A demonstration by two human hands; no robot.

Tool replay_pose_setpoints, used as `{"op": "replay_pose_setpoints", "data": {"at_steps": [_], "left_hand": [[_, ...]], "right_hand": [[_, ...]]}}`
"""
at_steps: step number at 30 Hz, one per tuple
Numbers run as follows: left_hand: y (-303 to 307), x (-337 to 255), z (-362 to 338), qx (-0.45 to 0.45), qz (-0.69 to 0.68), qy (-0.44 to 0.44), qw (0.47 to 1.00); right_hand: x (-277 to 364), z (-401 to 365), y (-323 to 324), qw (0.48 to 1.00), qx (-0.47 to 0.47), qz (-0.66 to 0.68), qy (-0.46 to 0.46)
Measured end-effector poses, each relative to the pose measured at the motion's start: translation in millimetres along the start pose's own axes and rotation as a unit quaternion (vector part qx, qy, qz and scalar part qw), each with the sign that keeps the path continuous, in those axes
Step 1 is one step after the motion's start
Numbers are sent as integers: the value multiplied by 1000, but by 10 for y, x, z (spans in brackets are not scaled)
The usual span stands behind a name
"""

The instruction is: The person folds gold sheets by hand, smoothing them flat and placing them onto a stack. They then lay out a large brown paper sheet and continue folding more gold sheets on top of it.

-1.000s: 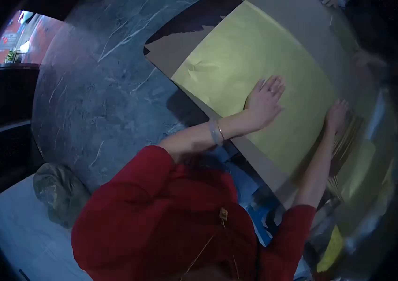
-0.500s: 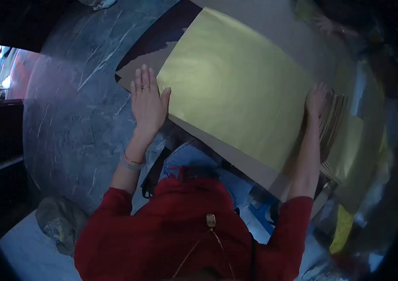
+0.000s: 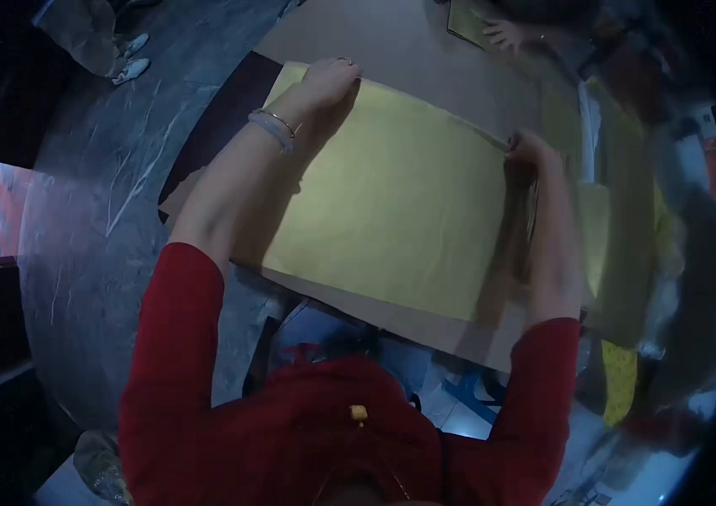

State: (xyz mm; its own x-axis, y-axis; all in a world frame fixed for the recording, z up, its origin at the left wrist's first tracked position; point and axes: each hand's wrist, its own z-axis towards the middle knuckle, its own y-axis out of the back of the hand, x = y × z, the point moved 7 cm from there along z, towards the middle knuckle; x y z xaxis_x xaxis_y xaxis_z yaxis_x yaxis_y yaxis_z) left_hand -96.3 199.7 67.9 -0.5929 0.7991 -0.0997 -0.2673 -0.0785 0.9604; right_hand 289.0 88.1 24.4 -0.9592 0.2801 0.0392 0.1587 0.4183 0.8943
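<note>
A large yellow sheet point(image 3: 391, 202) lies on brown board point(image 3: 450, 333) in front of me. My left hand point(image 3: 331, 82) is at the sheet's far edge, toward its left corner, with the fingers curled over that edge. At the far right corner my right hand point(image 3: 530, 148) has its fingers bent round the sheet's edge. Both hands look closed on the sheet, and the forearms cross above it. The fingertips of both are partly hidden.
Across the board is another person's hand point(image 3: 505, 35), fingers spread, by a yellow-green piece point(image 3: 466, 24). Another person's shoes point(image 3: 132, 69) show at the upper left. A blue stool point(image 3: 469, 396) stands below the board. More yellow sheets point(image 3: 595, 240) lie to the right.
My left hand has moved from the sheet's left side to its far edge and curled. My right hand has shifted to the far right corner. The view has turned, and the other person's hand shows more clearly.
</note>
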Motion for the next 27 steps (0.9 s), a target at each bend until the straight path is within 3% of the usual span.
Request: {"op": "replay_pose_setpoints", "data": {"at_steps": [2,3,5,7,10,11,12,14,16,18,19,23,27], "left_hand": [[-92,187,146,78,45,27,996],[-85,239,223,76,43,23,996],[-236,386,280,185,-61,65,979],[-212,428,306,178,-92,41,979],[70,531,250,212,-35,22,976],[297,580,261,161,-65,23,984],[528,627,265,111,-95,21,989],[1192,560,186,0,-124,10,992],[1872,440,48,-103,-116,-29,987],[2481,201,-184,-198,-90,-79,973],[2740,66,-329,-239,-72,-108,962],[3159,-384,-1018,-331,-3,-197,923],[2616,-487,-1595,-289,13,-188,939]], "right_hand": [[76,-134,40,999,-9,52,-6],[22,-83,-31,997,-17,71,4],[3,-188,-23,997,-33,63,11],[57,-335,43,997,-47,52,22],[287,-620,332,979,-159,108,73],[326,-695,472,970,-195,110,92],[301,-731,629,975,-166,136,64],[240,-1058,1070,922,-332,123,157],[492,-1736,1554,880,-448,0,160],[516,-2368,1831,833,-512,17,208],[538,-2700,1858,811,-554,10,187],[660,-3909,1344,738,-658,-60,138],[1300,-4317,470,777,-592,-53,208]]}}
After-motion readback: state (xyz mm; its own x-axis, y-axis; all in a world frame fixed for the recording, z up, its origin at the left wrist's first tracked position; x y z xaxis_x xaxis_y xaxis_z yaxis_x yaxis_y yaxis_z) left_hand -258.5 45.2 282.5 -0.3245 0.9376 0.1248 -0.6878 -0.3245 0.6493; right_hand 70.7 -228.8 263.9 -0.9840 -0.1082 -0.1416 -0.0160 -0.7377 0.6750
